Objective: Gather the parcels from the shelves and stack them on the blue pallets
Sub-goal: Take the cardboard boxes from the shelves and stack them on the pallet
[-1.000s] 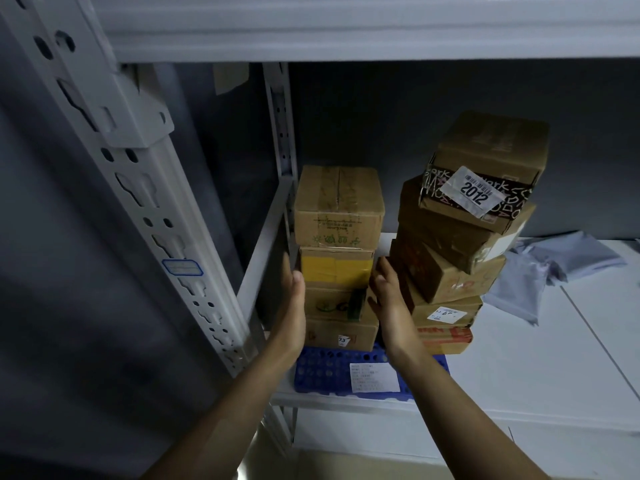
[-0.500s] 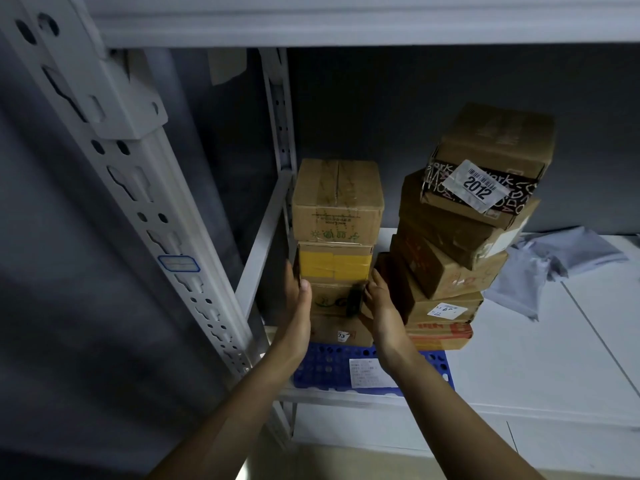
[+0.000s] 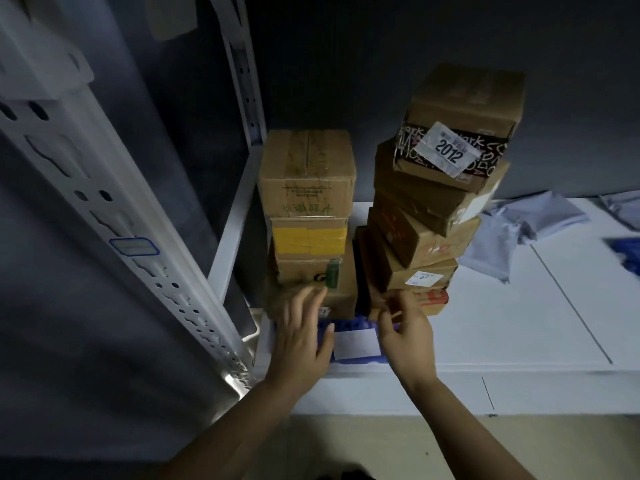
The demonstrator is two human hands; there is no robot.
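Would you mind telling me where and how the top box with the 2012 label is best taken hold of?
Probably by its left and right side faces, one hand each, coming from the front and lifting straight up. The 2012 box sits tilted atop a leaning stack, so pulling its front could topple the boxes below; both sides stand clear.

Crumpled pale grey plastic bags (image 3: 512,233) near back right edge of white shelf board (image 3: 485,334). Dark grey wall (image 3: 346,64) behind. Beige floor (image 3: 346,445) below front edge.
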